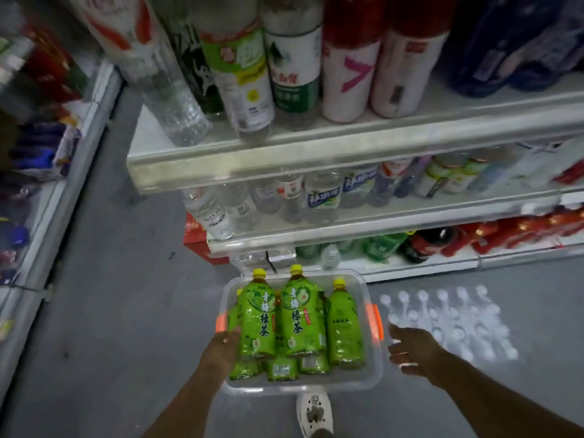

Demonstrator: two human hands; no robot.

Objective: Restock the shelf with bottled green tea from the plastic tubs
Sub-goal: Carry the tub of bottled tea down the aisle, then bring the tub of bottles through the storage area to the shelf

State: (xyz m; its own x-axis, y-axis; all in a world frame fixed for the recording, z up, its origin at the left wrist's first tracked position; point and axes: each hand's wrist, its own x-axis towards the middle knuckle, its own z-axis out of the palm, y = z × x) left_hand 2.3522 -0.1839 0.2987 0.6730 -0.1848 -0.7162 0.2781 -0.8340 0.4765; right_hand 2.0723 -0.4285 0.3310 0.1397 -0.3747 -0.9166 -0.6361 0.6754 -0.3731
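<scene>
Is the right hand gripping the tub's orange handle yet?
No, the right hand hangs open beside the tub, apart from its orange handle, fingers spread and holding nothing.

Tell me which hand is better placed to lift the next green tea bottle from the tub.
Left, probably. The left hand already touches the nearest upright green tea bottle inside the clear tub. The right hand hangs open outside the tub's orange handle.
</scene>
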